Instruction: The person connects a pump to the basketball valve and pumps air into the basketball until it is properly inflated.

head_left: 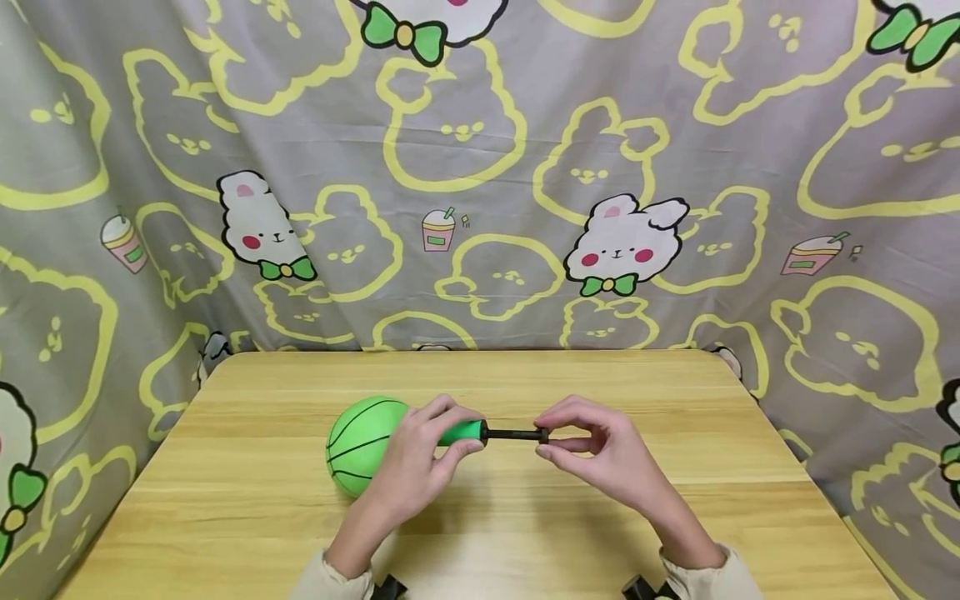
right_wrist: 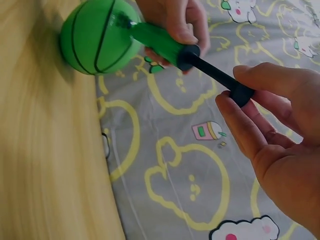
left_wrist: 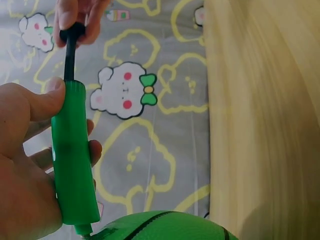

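A green ball (head_left: 358, 446) with black lines rests on the wooden table, left of centre. Fitted to its side is a small green hand pump (left_wrist: 75, 155), its needle end meeting the ball in the left wrist view. My left hand (head_left: 415, 454) grips the pump's green barrel, fingers and thumb wrapped round it. The black plunger rod (right_wrist: 215, 72) stands drawn out of the barrel. At its end, my right hand (head_left: 600, 442) pinches the black handle (right_wrist: 241, 95) between thumb and fingers. The left hand hides part of the ball and barrel in the head view.
The wooden table (head_left: 600, 525) reaches out to a grey curtain (head_left: 495, 283) printed with yellow outlines and white cartoon animals, which hangs behind it and on both sides. Light sleeves (head_left: 712, 575) and black wrist mounts (head_left: 639, 587) show at the lower edge.
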`<state>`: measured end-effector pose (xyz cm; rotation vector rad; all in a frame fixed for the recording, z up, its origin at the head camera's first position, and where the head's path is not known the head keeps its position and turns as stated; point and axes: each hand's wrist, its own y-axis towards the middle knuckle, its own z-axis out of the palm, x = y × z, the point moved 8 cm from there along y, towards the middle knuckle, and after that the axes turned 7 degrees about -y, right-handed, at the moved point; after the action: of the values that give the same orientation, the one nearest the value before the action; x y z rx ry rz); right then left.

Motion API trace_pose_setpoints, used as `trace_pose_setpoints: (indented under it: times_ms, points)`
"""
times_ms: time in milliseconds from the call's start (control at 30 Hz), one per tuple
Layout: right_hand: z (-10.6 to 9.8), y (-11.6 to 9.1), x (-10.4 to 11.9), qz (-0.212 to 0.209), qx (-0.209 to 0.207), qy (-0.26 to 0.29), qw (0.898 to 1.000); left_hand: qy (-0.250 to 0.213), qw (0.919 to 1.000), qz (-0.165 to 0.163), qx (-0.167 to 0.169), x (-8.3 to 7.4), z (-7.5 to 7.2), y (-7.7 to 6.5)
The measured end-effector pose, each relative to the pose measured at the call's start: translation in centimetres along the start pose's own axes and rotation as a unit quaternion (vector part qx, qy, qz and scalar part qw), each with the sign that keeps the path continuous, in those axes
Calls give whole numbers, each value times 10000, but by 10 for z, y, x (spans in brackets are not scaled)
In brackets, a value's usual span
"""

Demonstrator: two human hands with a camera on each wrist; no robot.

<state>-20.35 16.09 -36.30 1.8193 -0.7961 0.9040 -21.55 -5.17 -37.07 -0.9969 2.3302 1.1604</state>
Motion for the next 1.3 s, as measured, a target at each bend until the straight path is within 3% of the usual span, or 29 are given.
trace_pose_setpoints:
  times_ms: [333, 600, 967, 1300]
  points:
    - [-24, -2, 7, -25, -114, -94, 9999, -27, 9998, -83, -181, 8, -13, 0]
    - [-27, -1, 9, -211, -272, -24, 9994, -61, 9996, -78, -260, 6, -15, 2]
    - [-1, 2, -2, -271, -381, 136, 9988, 97, 9991, 71, -399, -5, -2, -1]
    - [23, 1, -8, -357, -484, 107, 9981, 112, 9997, 119, -194, -13, 11, -2]
